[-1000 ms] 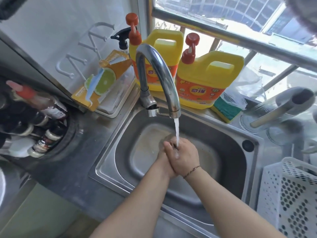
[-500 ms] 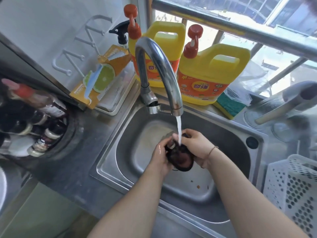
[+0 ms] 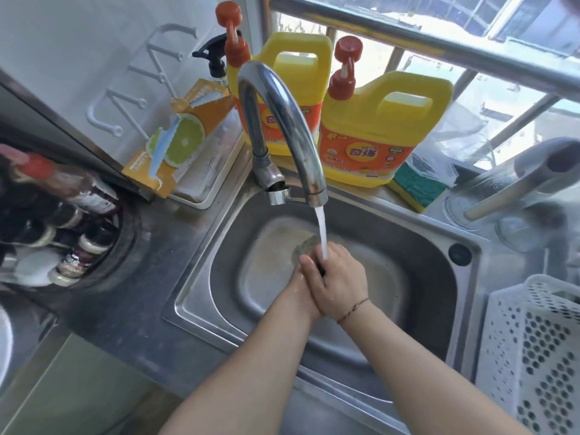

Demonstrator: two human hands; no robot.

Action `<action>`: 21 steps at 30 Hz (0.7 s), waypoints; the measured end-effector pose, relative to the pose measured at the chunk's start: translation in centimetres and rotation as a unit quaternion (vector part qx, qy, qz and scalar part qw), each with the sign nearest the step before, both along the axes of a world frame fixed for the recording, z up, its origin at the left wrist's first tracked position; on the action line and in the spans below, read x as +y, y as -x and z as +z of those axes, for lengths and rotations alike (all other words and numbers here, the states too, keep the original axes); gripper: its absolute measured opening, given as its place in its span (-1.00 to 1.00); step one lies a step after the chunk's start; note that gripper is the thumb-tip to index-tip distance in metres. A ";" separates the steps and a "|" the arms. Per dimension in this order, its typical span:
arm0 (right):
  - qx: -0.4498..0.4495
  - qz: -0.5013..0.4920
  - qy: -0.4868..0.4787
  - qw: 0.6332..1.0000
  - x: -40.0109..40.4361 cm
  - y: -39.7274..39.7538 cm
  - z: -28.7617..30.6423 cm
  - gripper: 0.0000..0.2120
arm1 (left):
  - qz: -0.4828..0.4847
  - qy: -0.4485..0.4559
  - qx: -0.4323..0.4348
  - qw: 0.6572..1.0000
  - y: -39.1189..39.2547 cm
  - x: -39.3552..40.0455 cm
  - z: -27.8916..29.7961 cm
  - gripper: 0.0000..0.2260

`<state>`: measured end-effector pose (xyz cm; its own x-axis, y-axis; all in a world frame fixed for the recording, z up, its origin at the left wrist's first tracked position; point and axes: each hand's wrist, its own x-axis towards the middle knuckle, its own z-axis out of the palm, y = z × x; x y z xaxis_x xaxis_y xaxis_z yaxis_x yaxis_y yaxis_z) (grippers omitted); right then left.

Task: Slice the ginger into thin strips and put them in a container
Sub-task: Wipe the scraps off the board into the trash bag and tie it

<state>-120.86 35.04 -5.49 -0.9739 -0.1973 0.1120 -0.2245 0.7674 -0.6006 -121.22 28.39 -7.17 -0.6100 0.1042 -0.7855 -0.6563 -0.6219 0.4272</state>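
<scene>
The ginger (image 3: 322, 271) was almost wholly hidden, clasped between the left hand (image 3: 302, 279) and the right hand (image 3: 342, 285). Only a narrow dark sliver of it showed in the gap where the right hand's fingers (image 3: 329, 251) closed over the left. Its shape and full colour could not be told. It was held directly below the spout of the tap (image 3: 284, 120), with the stream of water (image 3: 322, 229) falling onto the hands right where the sliver showed, above the floor of the sink (image 3: 270, 277).
</scene>
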 end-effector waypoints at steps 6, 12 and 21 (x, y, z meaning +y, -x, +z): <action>-0.250 -0.135 0.101 0.953 -0.6 2.3 -0.2 -0.53 | -0.018 -0.010 -0.078 0.997 -1.1 -0.2 -0.2 -0.69; -0.293 -0.330 0.215 0.871 2.1 4.1 -0.5 -0.45 | -0.054 0.091 -0.070 0.992 -1.2 -1.7 -1.1 -0.89; -0.035 0.000 0.063 0.997 0.6 -1.3 0.1 -0.75 | -0.002 0.043 -0.073 0.996 -0.4 -0.9 0.7 -0.75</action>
<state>-119.58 35.60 -5.40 -0.9801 -0.1865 0.0678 -0.1792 0.6848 -0.7064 -120.79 27.52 -6.43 -0.4879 0.0345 -0.8722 -0.7180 -0.5841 0.3786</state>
